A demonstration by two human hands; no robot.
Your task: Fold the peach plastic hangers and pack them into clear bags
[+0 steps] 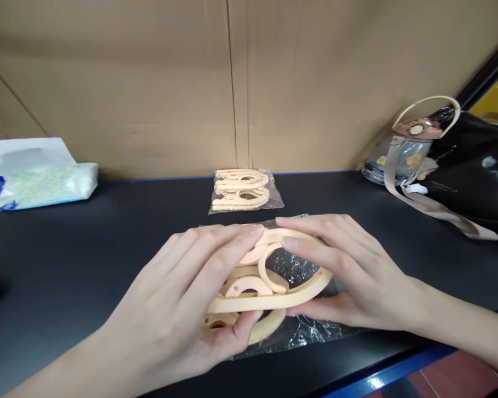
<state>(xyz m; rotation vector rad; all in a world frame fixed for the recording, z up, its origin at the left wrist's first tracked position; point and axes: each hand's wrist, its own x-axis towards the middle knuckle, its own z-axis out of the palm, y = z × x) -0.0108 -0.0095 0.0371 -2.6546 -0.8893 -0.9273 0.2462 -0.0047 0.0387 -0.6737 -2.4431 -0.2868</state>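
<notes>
My left hand (178, 298) and my right hand (357, 271) hold a cream plastic folding hanger (288, 298) between them. Fingers grip its upper edge and thumbs press below, left hand at the left end, right hand around the rounded right end. A curved hook piece shows inside its frame. Beneath it, a similar cream hanger (268, 330) lies on a crinkled clear plastic bag (315, 330), partly covered by my left hand. Farther back, a sealed clear bag (276, 198) holds more folded cream hangers (244, 193).
The black table (120, 243) meets a cardboard wall (157, 94) at the back. A tissue pack (45, 182) lies at the left. A strapped water bottle (413, 149) leans beside a black bag (477, 171) at the right. The table's blue front edge (382, 376) runs lower right.
</notes>
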